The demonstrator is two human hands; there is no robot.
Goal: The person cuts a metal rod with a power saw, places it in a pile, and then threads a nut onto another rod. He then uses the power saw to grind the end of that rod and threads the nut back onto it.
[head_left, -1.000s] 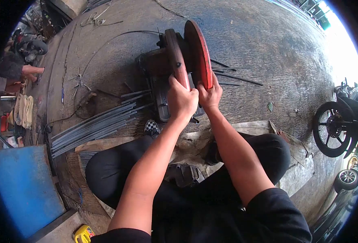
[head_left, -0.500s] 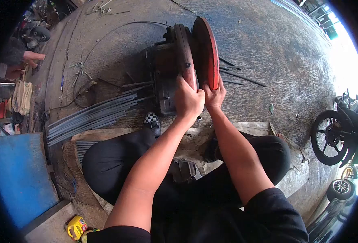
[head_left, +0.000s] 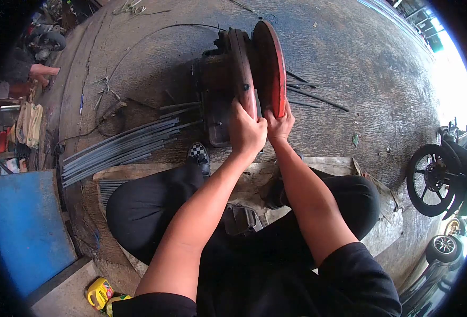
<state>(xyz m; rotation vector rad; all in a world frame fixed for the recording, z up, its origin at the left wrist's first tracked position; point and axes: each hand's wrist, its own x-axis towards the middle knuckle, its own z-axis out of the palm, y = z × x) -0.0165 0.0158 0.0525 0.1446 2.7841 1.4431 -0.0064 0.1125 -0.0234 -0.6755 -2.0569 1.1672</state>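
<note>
A dark, worn machine (head_left: 215,113), which looks like a cut-off saw, stands on the floor in front of me. Its curved guard (head_left: 239,63) has a reddish-brown rim that turns brighter red at the lower end. My left hand (head_left: 248,128) is closed around that lower end, thumb on the near side. Just to the right, my right hand (head_left: 280,126) grips the bottom edge of a round red guard cover (head_left: 279,79), held upright with a narrow gap between it and the guard. The fingers behind the cover are partly hidden.
Several grey metal rods (head_left: 122,148) lie left of the machine, and thin dark rods (head_left: 318,99) lie to its right. A cable (head_left: 138,50) curves across the floor. Another person's hand (head_left: 44,70) shows at far left. A motorcycle wheel (head_left: 430,179) stands at right.
</note>
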